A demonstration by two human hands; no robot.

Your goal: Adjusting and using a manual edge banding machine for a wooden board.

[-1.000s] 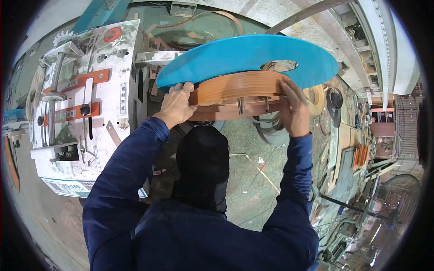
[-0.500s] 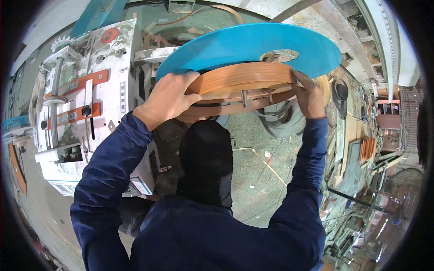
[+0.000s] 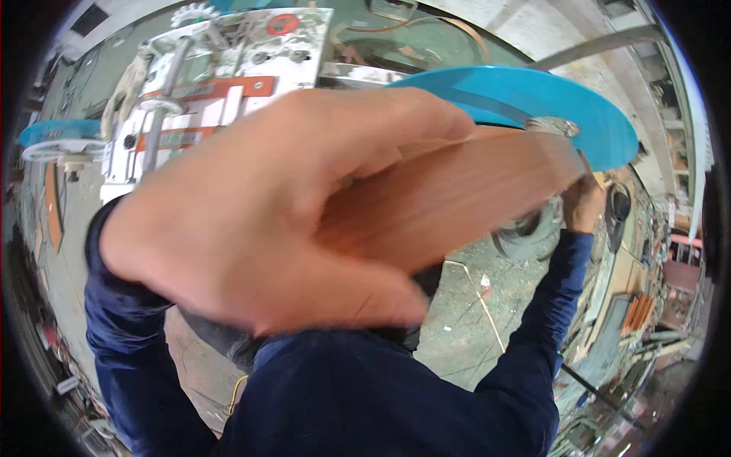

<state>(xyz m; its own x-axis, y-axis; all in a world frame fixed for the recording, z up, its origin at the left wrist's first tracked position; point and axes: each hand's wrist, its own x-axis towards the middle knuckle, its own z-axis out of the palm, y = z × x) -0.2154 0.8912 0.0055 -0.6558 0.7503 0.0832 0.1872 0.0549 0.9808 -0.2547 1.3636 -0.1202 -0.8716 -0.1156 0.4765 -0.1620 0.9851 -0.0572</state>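
Observation:
My left hand (image 3: 251,213), large and motion-blurred close to the camera, is closed around the near-left end of a coil of orange-brown wood-grain banding (image 3: 442,198), thumb low and fingers over the top. My right hand (image 3: 582,199) grips the coil's far-right end, its fingers partly hidden. The coil is tilted, its left end much nearer to me. Behind it lies a large blue disc (image 3: 601,129) with an opening through which some pale material shows.
A white machine (image 3: 297,38) with orange bars stands at upper left, a second blue reel (image 3: 57,133) at far left. Looped grey strips (image 3: 525,242) lie below the coil. A dark coil (image 3: 618,206), boards (image 3: 636,312) and clutter line the right; a beam (image 3: 594,46) crosses at upper right.
The coil's left end and my left hand have come much closer to the camera, away from the blue disc. My right hand still holds the other end. The whole view has shifted.

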